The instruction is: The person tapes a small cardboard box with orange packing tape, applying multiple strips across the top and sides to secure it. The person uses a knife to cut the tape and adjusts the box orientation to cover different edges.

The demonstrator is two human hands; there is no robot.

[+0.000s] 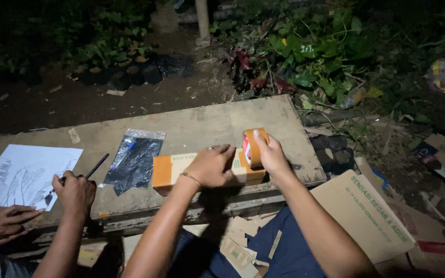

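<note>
Taping appears just begun: we press our left hand (211, 166), fingers spread, flat on the orange-and-white box (173, 170) at the board's (202, 123) front edge, while our right hand (271, 154) grips the tape roll (254, 148) at the box's right end, no laid strip visible.

I see an orange-and-cream rectangular cardboard box (202, 170) with green print; at its three o'clock, a brown roll of packing tape (255, 148). At nine o'clock lie a clear-and-black plastic bag (134, 160) and a white paper sheet with a grey pencil sketch (24, 175).
</note>
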